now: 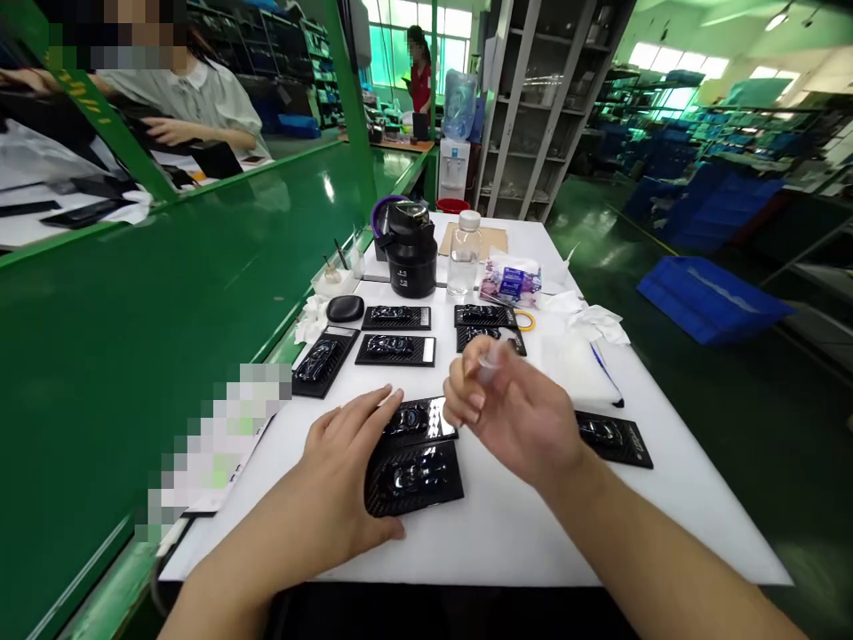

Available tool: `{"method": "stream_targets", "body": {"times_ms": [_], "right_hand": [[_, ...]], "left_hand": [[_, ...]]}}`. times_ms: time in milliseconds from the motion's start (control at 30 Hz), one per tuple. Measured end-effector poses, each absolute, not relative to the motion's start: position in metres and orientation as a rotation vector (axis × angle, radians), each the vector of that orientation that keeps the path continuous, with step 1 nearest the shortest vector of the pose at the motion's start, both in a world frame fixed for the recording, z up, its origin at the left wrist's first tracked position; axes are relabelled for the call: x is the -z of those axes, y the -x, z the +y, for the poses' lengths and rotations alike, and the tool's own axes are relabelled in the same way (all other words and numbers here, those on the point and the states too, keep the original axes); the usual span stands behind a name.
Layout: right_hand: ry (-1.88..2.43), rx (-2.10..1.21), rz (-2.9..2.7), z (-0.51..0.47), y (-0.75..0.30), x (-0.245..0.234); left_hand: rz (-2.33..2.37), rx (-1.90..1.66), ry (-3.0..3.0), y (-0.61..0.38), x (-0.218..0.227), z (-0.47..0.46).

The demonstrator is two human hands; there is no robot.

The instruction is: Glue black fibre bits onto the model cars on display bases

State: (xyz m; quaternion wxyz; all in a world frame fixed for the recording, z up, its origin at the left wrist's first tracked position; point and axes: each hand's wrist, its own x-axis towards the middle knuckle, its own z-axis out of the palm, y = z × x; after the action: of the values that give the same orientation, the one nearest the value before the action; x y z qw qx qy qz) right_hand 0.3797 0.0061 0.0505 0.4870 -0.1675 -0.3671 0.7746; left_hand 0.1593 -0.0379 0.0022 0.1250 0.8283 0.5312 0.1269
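Note:
My left hand (346, 462) lies flat on the white table (506, 524), fingers stretched out against the left side of two black carbon-pattern plaques, each bearing a dark model car: a near one (414, 477) and a far one (419, 418). My right hand (513, 409) hovers just above and to the right of them, fingers pinched on a small clear object (490, 360) that is blurred. Another car plaque (613, 437) lies just to the right of that hand.
Several more car plaques (395, 348) lie farther back, with a black jar (411, 249), a clear bottle (465, 253), a packet (512, 283), tissues (586, 320) and a yellow ring (525, 320). A green conveyor (166, 293) runs along the left; another person works behind it. Blue crates (713, 298) sit on the floor to the right.

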Motion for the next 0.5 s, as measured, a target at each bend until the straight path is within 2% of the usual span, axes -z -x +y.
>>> {"method": "stream_targets", "body": {"times_ms": [100, 267, 500], "right_hand": [[0.317, -1.902, -0.725, -0.001, -0.361, -0.035], [0.33, -1.783, -0.779, 0.001, -0.371, -0.022], [0.456, -1.48, -0.846, 0.01, -0.444, -0.053]], "left_hand": [[1.504, -0.409, -2.37, -0.144, 0.007, -0.042], [1.647, -0.636, -2.388, -0.139, 0.023, -0.061], [1.747, -0.813, -2.349, -0.135, 0.05, -0.09]]}}
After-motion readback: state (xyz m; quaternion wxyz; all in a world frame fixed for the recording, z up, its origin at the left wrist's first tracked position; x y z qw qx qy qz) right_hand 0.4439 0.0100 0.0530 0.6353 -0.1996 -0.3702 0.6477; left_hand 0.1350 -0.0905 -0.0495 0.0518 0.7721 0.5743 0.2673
